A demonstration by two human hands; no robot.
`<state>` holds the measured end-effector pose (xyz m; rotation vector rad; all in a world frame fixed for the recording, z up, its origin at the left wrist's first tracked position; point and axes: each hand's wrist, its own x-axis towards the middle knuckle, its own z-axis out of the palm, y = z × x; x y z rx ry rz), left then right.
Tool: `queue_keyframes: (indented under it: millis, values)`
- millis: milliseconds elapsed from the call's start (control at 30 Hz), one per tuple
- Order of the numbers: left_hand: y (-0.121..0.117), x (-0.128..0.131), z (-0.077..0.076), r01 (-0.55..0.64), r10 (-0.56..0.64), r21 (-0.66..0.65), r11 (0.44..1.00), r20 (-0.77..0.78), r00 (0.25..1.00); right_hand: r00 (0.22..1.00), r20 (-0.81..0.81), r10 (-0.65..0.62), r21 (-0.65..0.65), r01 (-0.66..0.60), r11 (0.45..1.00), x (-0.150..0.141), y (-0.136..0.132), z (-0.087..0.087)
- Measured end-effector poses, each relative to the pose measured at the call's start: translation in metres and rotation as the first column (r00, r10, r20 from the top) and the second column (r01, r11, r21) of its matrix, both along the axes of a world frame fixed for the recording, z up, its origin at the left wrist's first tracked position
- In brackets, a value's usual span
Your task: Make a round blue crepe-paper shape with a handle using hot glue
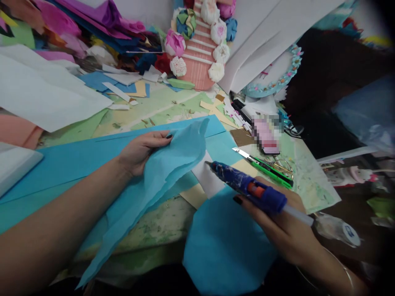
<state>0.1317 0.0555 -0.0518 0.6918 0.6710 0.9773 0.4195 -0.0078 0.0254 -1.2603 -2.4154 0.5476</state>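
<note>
My left hand (140, 150) grips a sheet of light blue crepe paper (160, 172), holding up its upper edge; the paper drapes down toward the table's near edge. My right hand (277, 224) is closed round a dark blue glue gun (249, 189), whose nozzle points left at a white paper piece (210, 179) next to the crepe paper. A round blue paper piece (225, 246) lies under the right hand. A long blue card sheet (70, 160) lies beneath the left hand.
A green utility knife (265, 166) and scissors (282, 165) lie right of the glue gun. A pink board with paper flowers (200, 53) stands at the back. White sheets (46, 94), coloured paper piles (92, 24) and scraps surround the work spot. A glue bottle (336, 228) lies at right.
</note>
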Motion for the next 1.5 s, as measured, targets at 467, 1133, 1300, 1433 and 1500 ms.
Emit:
queue_keyframes:
  millis: [467, 1133, 1300, 1433, 1500]
  values:
    - [0.0, 0.002, 0.001, -0.02, 0.02, -0.012, 1.0, -0.014, 1.0, 1.0, 0.0, 0.027, -0.042, -0.027, 0.999, 0.013, -0.013, 0.001]
    - [0.004, -0.002, -0.006, 0.002, -0.002, 0.023, 1.0, -0.007, 1.0, 0.997, 0.079, 0.008, -0.131, 0.003, 0.991, 0.02, -0.02, 0.003]
    - [0.004, -0.004, -0.008, 0.033, -0.033, 0.032, 0.999, 0.015, 0.999, 0.997, 0.07, -0.034, -0.099, 0.041, 0.994, 0.024, -0.02, 0.005]
    - [0.004, -0.003, -0.008, 0.035, -0.035, 0.028, 0.999, 0.011, 0.999, 0.994, 0.107, 0.034, -0.119, -0.021, 0.993, 0.024, -0.024, 0.006]
    - [0.004, -0.002, -0.007, 0.013, -0.013, 0.01, 1.0, -0.015, 1.0, 0.994, 0.104, 0.04, -0.144, -0.025, 0.989, 0.023, -0.023, 0.005]
